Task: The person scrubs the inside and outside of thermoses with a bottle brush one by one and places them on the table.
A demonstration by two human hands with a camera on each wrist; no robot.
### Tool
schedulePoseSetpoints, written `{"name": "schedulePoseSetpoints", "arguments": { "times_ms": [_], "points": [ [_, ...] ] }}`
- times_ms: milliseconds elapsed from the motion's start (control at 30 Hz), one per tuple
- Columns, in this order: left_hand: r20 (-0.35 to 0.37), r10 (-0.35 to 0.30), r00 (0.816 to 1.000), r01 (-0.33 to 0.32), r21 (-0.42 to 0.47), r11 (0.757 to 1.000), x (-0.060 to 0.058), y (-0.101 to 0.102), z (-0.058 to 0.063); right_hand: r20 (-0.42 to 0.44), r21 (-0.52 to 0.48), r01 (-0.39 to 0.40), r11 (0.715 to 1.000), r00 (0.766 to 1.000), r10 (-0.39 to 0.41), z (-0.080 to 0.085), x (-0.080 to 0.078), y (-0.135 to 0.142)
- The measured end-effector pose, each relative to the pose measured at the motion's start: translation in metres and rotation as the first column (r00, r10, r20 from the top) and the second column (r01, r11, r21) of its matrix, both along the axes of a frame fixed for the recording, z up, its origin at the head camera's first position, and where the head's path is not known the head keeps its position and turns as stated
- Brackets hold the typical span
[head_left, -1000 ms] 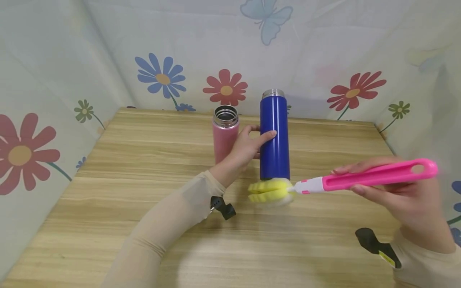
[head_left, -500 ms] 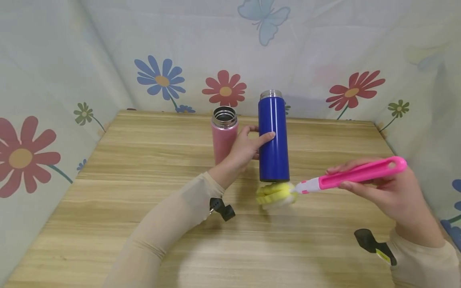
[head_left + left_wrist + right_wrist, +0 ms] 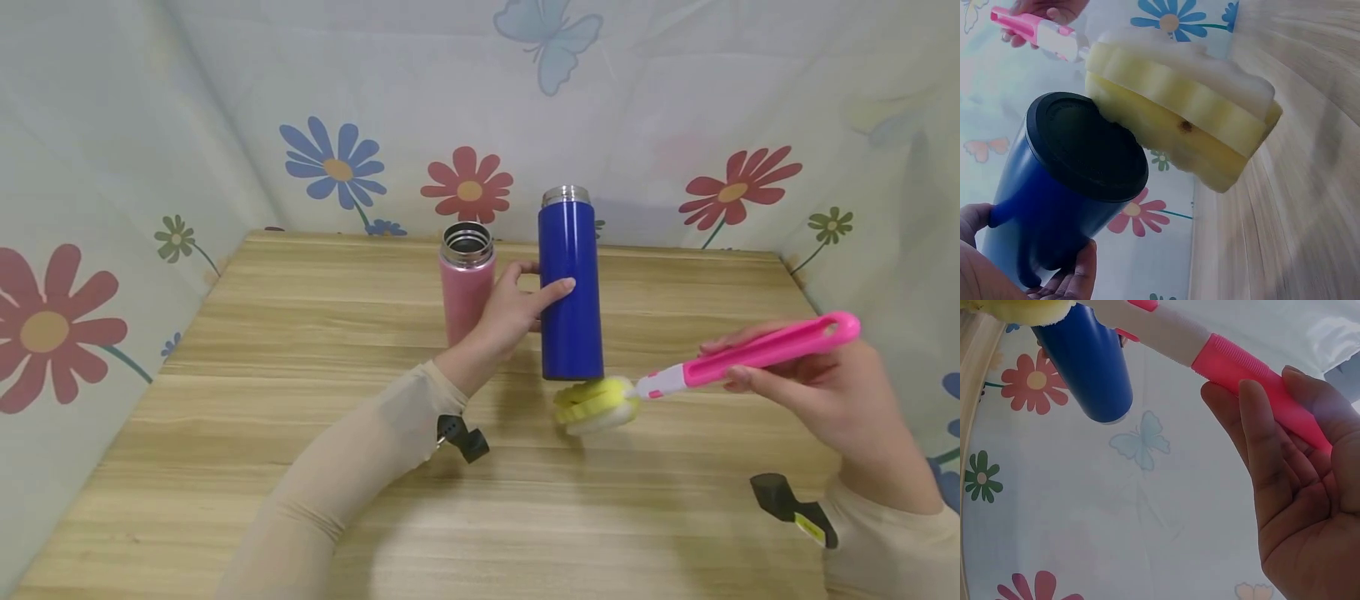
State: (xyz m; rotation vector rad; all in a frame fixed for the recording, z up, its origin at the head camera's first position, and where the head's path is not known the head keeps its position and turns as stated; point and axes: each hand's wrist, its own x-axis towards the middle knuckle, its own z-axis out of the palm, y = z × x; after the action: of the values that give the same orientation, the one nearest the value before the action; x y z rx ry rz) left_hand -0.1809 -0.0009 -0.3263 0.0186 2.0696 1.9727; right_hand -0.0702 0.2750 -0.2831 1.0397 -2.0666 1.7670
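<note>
My left hand [image 3: 513,312] grips a blue thermos bottle [image 3: 570,300] around its middle, holding it up off the table with its steel neck away from me. Its black base [image 3: 1088,147] faces the left wrist camera. In my right hand [image 3: 821,396] is a sponge bottle brush, its pink handle [image 3: 772,348] pinched between thumb and fingers. The brush's yellow and white sponge head [image 3: 596,404] is at the blue bottle's base; the left wrist view shows it against the base's edge. A pink thermos bottle [image 3: 467,292], lidless and upright, stands left of the blue one, partly behind my left hand.
Beneath everything is a wood-grain table [image 3: 300,358]. A white curtain [image 3: 637,108] printed with flowers and a butterfly hangs along its back and sides. Black straps sit at both wrists.
My right hand has shifted the brush about, and its sponge head has moved rightward along the blue bottle's base. The left hand and both bottles stay almost still.
</note>
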Motion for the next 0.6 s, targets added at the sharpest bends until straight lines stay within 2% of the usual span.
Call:
{"name": "schedulePoseSetpoints", "arguments": {
  "times_ms": [167,433,600],
  "points": [
    [-0.027,-0.002,1.000,0.001,-0.001,1.000,0.0020,-0.0007,0.0000,0.024,-0.029,0.010,1.000,1.000,-0.009,-0.0017,-0.0011,0.0033],
    [-0.083,-0.011,0.997,0.011,-0.007,1.000,0.0046,-0.0024,0.0000,0.007,-0.001,0.088,0.996,0.996,-0.088,-0.0032,-0.0038,0.0066],
    [-0.121,-0.013,0.993,0.009,-0.036,0.999,0.0050,-0.0016,-0.0020,-0.054,0.146,0.235,0.961,0.972,-0.229,0.0001,-0.0039,0.0078]
  ]
}}
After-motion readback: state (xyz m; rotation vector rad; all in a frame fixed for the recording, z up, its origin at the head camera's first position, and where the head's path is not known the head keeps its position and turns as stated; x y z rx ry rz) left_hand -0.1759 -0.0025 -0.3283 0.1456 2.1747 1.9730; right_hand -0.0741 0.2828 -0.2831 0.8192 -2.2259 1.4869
